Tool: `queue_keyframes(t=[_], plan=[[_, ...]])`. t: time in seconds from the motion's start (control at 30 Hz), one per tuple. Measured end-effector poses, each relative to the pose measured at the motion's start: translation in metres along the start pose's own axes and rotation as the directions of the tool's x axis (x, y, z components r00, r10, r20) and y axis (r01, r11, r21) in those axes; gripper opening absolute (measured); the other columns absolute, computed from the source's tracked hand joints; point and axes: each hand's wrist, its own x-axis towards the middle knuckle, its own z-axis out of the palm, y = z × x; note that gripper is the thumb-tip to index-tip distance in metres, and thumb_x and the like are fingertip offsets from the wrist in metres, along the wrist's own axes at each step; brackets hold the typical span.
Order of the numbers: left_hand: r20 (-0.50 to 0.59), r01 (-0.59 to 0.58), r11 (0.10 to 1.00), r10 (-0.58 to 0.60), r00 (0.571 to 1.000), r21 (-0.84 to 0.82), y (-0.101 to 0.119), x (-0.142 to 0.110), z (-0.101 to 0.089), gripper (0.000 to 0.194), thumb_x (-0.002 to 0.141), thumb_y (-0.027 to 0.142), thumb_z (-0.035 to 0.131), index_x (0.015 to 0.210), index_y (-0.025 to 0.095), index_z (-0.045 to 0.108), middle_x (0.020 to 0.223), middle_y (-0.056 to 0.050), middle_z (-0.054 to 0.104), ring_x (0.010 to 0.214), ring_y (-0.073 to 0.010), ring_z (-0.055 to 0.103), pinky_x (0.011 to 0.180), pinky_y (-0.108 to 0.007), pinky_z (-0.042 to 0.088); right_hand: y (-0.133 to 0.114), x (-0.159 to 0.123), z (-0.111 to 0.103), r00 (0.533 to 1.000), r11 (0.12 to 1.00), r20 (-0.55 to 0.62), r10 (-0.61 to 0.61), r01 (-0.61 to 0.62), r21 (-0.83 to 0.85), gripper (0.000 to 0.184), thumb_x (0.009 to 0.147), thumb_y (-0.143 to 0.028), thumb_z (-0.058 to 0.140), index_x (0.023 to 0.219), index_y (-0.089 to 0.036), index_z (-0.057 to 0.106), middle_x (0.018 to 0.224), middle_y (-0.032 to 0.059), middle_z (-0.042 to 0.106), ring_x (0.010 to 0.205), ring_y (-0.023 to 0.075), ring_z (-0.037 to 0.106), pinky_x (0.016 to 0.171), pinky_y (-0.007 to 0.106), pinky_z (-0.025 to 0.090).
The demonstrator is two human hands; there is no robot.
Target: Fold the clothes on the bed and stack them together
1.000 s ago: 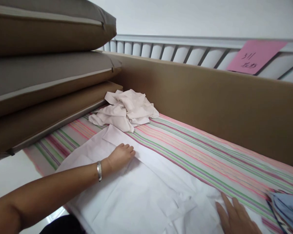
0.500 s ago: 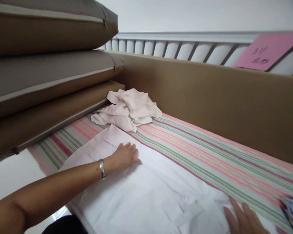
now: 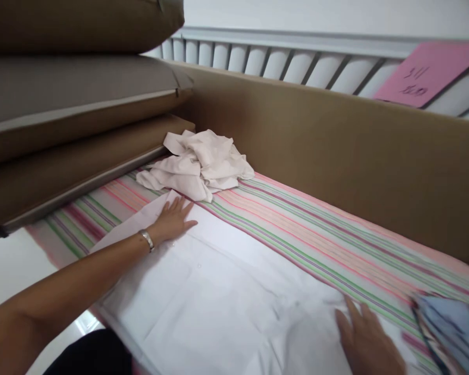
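Observation:
A white garment (image 3: 219,291), perhaps a shirt with a small button-like spot, lies spread flat on the striped sheet (image 3: 320,234). My left hand (image 3: 172,221), below a silver bracelet, rests palm down near the garment's far left corner with its fingers spread. At the other end my right hand (image 3: 369,338) lies on wrinkled fabric at the lower right, fingers apart. Neither hand grips the cloth. Beyond the left hand sits a crumpled off-white cloth (image 3: 203,164).
Brown and grey cushions (image 3: 74,94) are stacked on the left. A brown padded board (image 3: 320,135) runs along the back, before a white slatted rail (image 3: 254,57). A pink handwritten card (image 3: 426,75) leans there. Blue patterned folded fabric (image 3: 449,323) lies at the right.
My left hand has slid up and left across the garment toward its far corner, fingers spreading wider. The view has shifted, showing more of the blue fabric at right.

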Motion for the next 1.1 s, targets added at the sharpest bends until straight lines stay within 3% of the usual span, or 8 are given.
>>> queue_keyframes(t=[0.13,0.23,0.33,0.47,0.6,0.87,1.0,1.1], plan=[[0.1,0.05,0.999,-0.05,0.994,0.001,0.0,0.007,-0.012,0.071,0.087,0.055,0.039,0.146,0.018,0.026,0.154,-0.018,0.013,0.141,-0.035,0.008,0.11,-0.054,0.012,-0.028,0.006,-0.021,0.985,0.983,0.008,0.174,-0.173,-0.053,0.051,0.089,-0.034,0.022,0.124,-0.014,0.054,0.133,0.0194,0.05,0.128,0.0348,0.04,0.094,0.055,0.041],[0.091,0.077,0.997,-0.08,0.993,0.031,0.029,-0.003,-0.027,0.067,0.084,0.041,0.05,0.144,0.018,0.031,0.153,-0.018,0.017,0.14,-0.0377,0.013,0.107,-0.06,0.015,-0.039,0.01,-0.03,0.951,0.953,0.069,0.302,-0.303,-0.005,0.056,0.092,-0.039,0.023,0.133,-0.009,0.044,0.139,0.0227,0.042,0.131,0.0325,0.036,0.103,0.05,0.033],[-0.062,-0.174,0.979,0.168,0.984,-0.108,0.095,-0.039,-0.035,0.058,0.082,0.029,0.053,0.138,0.018,0.042,0.146,-0.015,0.036,0.135,-0.03,0.032,0.109,-0.05,0.025,-0.036,0.017,-0.037,0.912,0.907,0.179,0.37,-0.396,0.142,0.055,0.091,-0.041,0.027,0.137,-0.012,0.04,0.146,0.0191,0.034,0.136,0.0322,0.027,0.108,0.053,0.024],[-0.054,-0.518,0.737,0.553,0.832,-0.434,0.205,-0.104,-0.04,0.036,0.086,0.03,0.05,0.118,0.021,0.061,0.123,-0.007,0.062,0.113,-0.0203,0.055,0.101,-0.033,0.04,-0.011,0.023,-0.047,0.901,0.858,0.242,0.36,-0.422,0.294,0.053,0.092,-0.039,0.025,0.134,-0.014,0.044,0.143,0.0126,0.042,0.134,0.025,0.034,0.108,0.045,0.031],[-0.006,-0.616,0.667,0.677,0.736,-0.42,0.279,-0.145,-0.045,0.035,0.083,0.03,0.054,0.115,0.02,0.063,0.122,-0.009,0.062,0.112,-0.0255,0.054,0.098,-0.039,0.041,0.009,0.012,-0.048,0.938,0.872,0.179,0.295,-0.341,0.35,0.046,0.09,-0.025,0.029,0.129,-0.011,0.051,0.14,0.0102,0.045,0.134,0.0203,0.034,0.11,0.035,0.029],[0.138,-0.279,0.918,0.326,0.935,-0.281,0.294,-0.108,-0.024,0.047,0.076,0.03,0.059,0.118,0.011,0.057,0.115,-0.017,0.061,0.106,-0.0296,0.055,0.091,-0.039,0.041,0.004,-0.005,-0.038,0.956,0.867,0.08,0.282,-0.289,0.406,0.043,0.09,-0.017,0.03,0.123,-0.014,0.056,0.136,0.0096,0.05,0.133,0.0217,0.035,0.111,0.04,0.028],[0.231,-0.08,0.911,0.187,0.955,-0.405,0.299,-0.078,-0.014,0.031,0.068,0.022,0.066,0.097,0.012,0.063,0.097,-0.014,0.067,0.089,-0.0264,0.061,0.077,-0.033,0.044,0.004,-0.005,-0.038,0.953,0.86,0.058,0.299,-0.295,0.417,0.042,0.09,-0.017,0.031,0.124,-0.016,0.056,0.137,0.0085,0.05,0.133,0.0225,0.035,0.11,0.042,0.028],[0.189,-0.099,0.877,0.21,0.959,-0.471,0.3,-0.075,-0.021,0.012,0.07,0.025,0.064,0.077,0.016,0.062,0.08,-0.006,0.066,0.077,-0.021,0.061,0.068,-0.028,0.042,0.004,-0.006,-0.037,0.953,0.858,0.05,0.3,-0.292,0.422,0.042,0.09,-0.017,0.031,0.124,-0.017,0.055,0.137,0.007,0.049,0.133,0.0225,0.035,0.11,0.042,0.029]])
